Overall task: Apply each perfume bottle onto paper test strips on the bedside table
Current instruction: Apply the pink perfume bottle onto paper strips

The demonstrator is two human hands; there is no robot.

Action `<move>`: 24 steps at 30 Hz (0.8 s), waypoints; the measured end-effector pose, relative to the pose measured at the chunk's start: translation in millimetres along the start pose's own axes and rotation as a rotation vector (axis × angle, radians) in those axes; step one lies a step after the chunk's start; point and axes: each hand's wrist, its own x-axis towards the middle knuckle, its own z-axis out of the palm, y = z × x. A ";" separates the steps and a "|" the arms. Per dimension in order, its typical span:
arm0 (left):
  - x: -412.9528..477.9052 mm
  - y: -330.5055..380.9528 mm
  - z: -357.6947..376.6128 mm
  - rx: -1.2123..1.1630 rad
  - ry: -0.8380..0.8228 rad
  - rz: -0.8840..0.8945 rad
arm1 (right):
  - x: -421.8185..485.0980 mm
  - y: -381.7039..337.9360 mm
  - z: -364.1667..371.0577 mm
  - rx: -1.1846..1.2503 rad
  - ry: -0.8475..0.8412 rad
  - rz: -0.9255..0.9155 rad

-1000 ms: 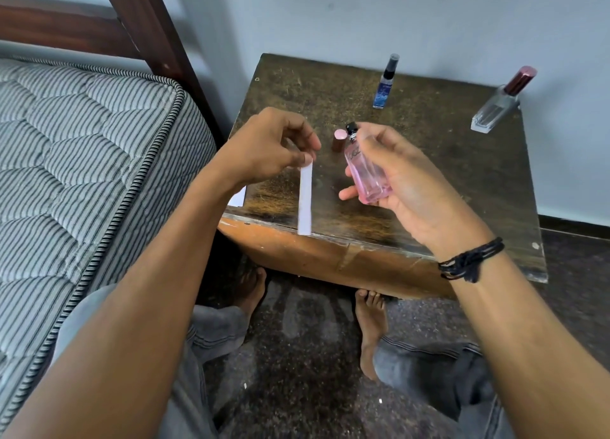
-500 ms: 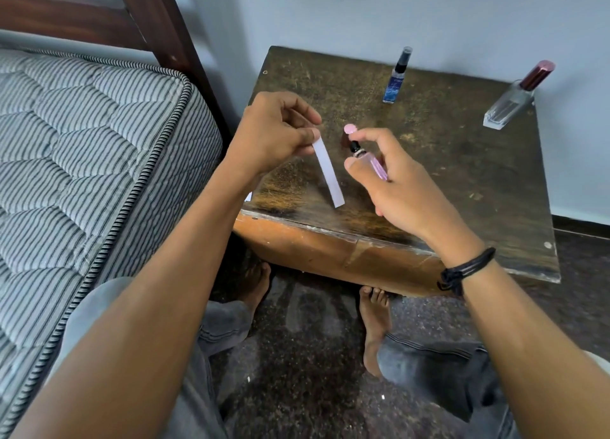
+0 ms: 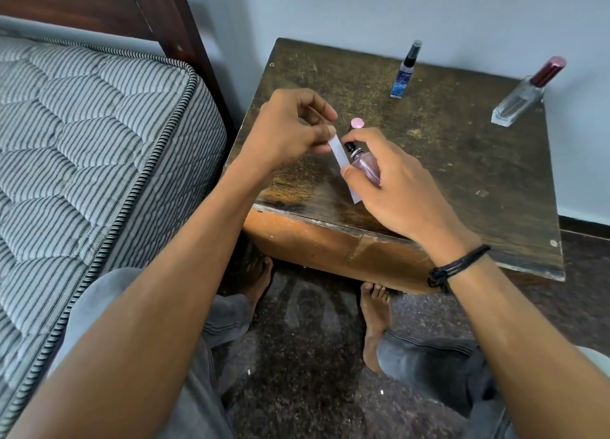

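Two hands meet over the bedside table, and we see the left hand pinching the top end of a white paper test strip between thumb and forefinger, the strip slanting down to the right above the tabletop. Our right hand has its fingers curled round the pink perfume bottle, forefinger arched over the black sprayer, nozzle right beside the strip, while the pink cap stands on the table just behind. Further back we have a slim blue spray bottle and, near the right corner, a clear bottle with a dark red cap
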 end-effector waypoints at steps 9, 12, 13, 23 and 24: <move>-0.3 -0.2 2.0 -0.033 -0.028 -0.005 | -0.1 -2.6 4.4 -0.065 0.022 -0.051; -0.6 -0.7 2.3 -0.036 -0.030 -0.005 | 0.7 -4.5 4.9 -0.076 0.022 -0.054; -0.8 -0.7 2.5 -0.036 -0.033 -0.007 | 0.8 -4.9 5.2 -0.080 0.023 -0.053; -2.4 0.3 2.4 -0.056 -0.041 -0.014 | 0.8 -5.2 5.3 -0.105 0.055 -0.068; -2.7 0.7 2.1 -0.059 -0.041 -0.013 | 0.6 -5.5 5.3 -0.112 0.056 -0.070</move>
